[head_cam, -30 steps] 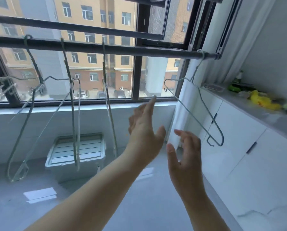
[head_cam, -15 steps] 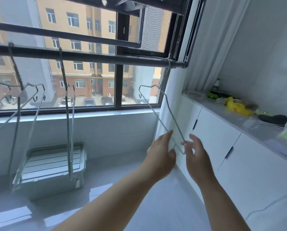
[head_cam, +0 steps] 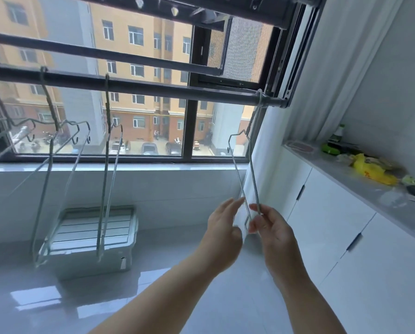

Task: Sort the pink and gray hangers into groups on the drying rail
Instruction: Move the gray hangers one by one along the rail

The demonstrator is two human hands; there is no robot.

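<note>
One hanger [head_cam: 254, 179] hangs at the right end of the rail [head_cam: 153, 87]. More hangers [head_cam: 108, 112] hang along the middle and left of the rail. A box [head_cam: 93, 237] sits on the floor [head_cam: 57, 309] under them, below the window [head_cam: 188, 131]. A counter [head_cam: 346, 179] runs along the right side, with things on top.

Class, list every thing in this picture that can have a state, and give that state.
right-end hanger, hooked on the drying rail, lower end pinched.
right hand, pinches the right-end hanger.
left hand, open, fingers straight, beside that hanger.
middle hanger, hangs free on the rail.
left hanger, hangs free on the rail.
cabinet doors, shut.
storage box, lid on.
</note>
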